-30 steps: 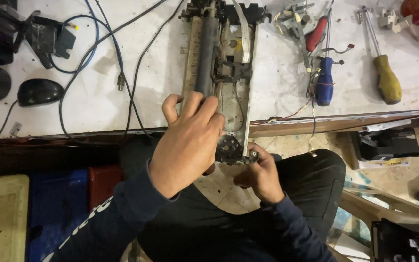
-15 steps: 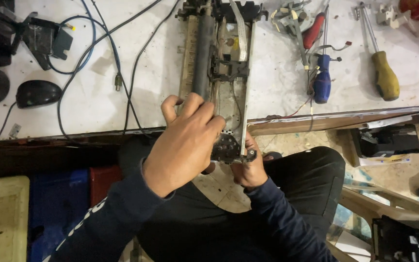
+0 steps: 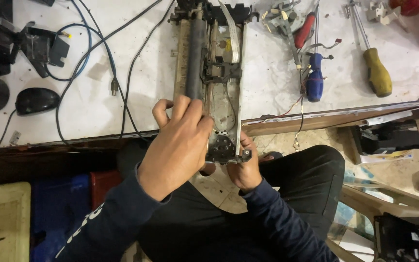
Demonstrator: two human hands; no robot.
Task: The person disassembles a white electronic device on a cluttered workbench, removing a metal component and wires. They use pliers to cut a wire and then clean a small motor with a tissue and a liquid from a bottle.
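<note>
Head view, left to right.

Far left: black mouse (image 3: 36, 100) and loops of blue cable (image 3: 81, 48) on the white table (image 3: 98, 116). They sit well apart from the work.

Centre: long metal frame (image 3: 225, 73) with a dark roller (image 3: 194, 63) along its left side. It lies across the table, and its near end juts past the table edge over the lap. Left hand (image 3: 180, 145) is clamped over the frame at the roller's near end, fingers curled on top. Right hand (image 3: 246, 167) is closed on the overhanging near corner from below, by the black gear block (image 3: 221, 148). The hands are just beside each other.

Judgement: the frame is being held steady while the right hand works at the gear end. Any shift of the frame calls for both grips to stay firm, since that end has nothing under it.

Right: red-handled screwdriver (image 3: 305, 30), blue-handled screwdriver (image 3: 314, 82) and yellow-handled screwdriver (image 3: 377, 72) lie near the frame's right flank, with loose wires between. Sideways room there is tight. There is more bare table to the left of the frame, before the black cable (image 3: 132, 77).
</note>
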